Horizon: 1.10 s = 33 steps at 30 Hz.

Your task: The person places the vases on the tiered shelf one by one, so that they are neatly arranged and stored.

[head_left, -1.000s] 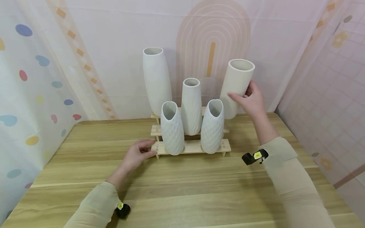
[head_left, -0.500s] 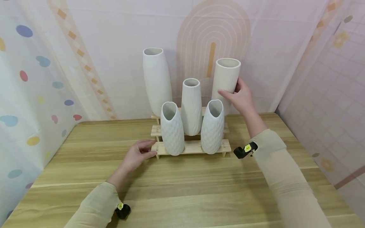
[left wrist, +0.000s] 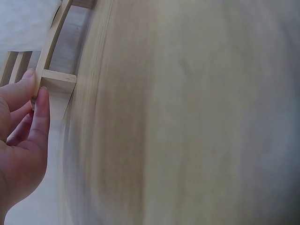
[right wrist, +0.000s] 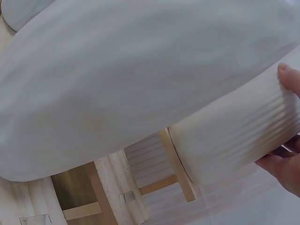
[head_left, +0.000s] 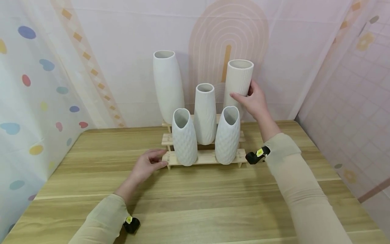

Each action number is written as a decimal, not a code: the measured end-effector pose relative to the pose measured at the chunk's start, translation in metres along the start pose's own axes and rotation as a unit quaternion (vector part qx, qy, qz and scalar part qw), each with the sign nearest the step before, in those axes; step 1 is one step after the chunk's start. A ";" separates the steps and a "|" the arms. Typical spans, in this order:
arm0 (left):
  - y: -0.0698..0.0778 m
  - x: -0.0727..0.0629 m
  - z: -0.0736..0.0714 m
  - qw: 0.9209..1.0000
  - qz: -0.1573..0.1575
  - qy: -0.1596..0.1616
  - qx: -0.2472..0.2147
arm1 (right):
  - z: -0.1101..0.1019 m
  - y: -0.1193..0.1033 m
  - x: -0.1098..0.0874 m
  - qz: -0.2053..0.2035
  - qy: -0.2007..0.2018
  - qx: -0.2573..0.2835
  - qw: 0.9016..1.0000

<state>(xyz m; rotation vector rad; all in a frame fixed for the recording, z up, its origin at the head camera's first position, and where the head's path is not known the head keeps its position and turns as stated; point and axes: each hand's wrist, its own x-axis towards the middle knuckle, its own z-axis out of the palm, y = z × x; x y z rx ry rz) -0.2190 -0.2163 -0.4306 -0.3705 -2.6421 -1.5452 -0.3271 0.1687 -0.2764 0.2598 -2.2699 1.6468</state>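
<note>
A three-step wooden stand (head_left: pixel 205 158) holds several white vases. My left hand (head_left: pixel 147 166) pinches the left end of its lowest step; in the left wrist view thumb and fingertips (left wrist: pixel 42 101) meet on the board's end (left wrist: pixel 58 77). At the back right, my right hand (head_left: pixel 254 103) grips a ribbed cylindrical vase (head_left: pixel 239 76), upright above the top step. The right wrist view shows this ribbed vase's (right wrist: pixel 225 138) base against the top slat (right wrist: pixel 177 164). In the head view its lower part is hidden behind a dimpled vase (head_left: pixel 228 142).
A second dimpled vase (head_left: pixel 185 144) shares the lowest step. A slender vase (head_left: pixel 204 117) stands on the middle step and a tall smooth vase (head_left: pixel 168 84) at the top left. Patterned curtains (head_left: pixel 128 51) border the wooden table (head_left: pixel 195 206).
The right hand has carried the ribbed vase leftward from beside the stand to over the top step's right end, from tilted to upright. The left hand has stayed put.
</note>
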 end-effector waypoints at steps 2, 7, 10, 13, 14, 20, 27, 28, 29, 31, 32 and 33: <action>0.001 0.000 0.000 1.000 0.001 -0.001 -0.003 | -0.001 0.000 0.000 -0.001 -0.002 0.000 1.000; 0.002 0.001 0.000 1.000 0.002 -0.005 -0.003 | -0.003 0.002 0.001 -0.001 -0.007 0.000 1.000; 0.001 0.002 0.000 1.000 0.005 -0.004 -0.003 | -0.004 0.001 0.001 -0.001 -0.013 -0.002 1.000; 0.000 0.003 0.001 1.000 0.009 -0.003 -0.001 | -0.005 0.003 0.000 -0.008 -0.021 -0.003 1.000; -0.001 0.004 0.001 1.000 0.010 -0.002 0.000 | -0.005 0.003 -0.001 -0.012 -0.024 -0.004 1.000; -0.002 0.005 0.002 1.000 0.009 -0.002 0.005 | -0.015 0.008 -0.013 -0.031 -0.047 -0.008 0.998; -0.002 0.003 0.001 1.000 0.007 -0.004 0.003 | -0.039 0.016 -0.044 -0.017 -0.076 -0.025 0.997; -0.002 0.003 0.001 1.000 0.008 -0.004 0.006 | -0.042 0.017 -0.049 -0.019 -0.080 -0.029 0.996; -0.002 0.002 0.000 1.000 0.010 -0.004 0.010 | -0.045 0.019 -0.053 -0.022 -0.084 -0.034 0.996; -0.002 0.001 -0.001 1.000 0.015 -0.004 0.018 | -0.051 0.023 -0.063 -0.026 -0.092 -0.043 0.994; -0.002 0.000 -0.001 1.000 0.019 -0.004 0.023 | -0.053 0.026 -0.067 -0.028 -0.096 -0.048 0.994; -0.002 0.000 -0.001 0.999 0.022 -0.003 0.027 | -0.056 0.028 -0.072 -0.030 -0.099 -0.054 0.993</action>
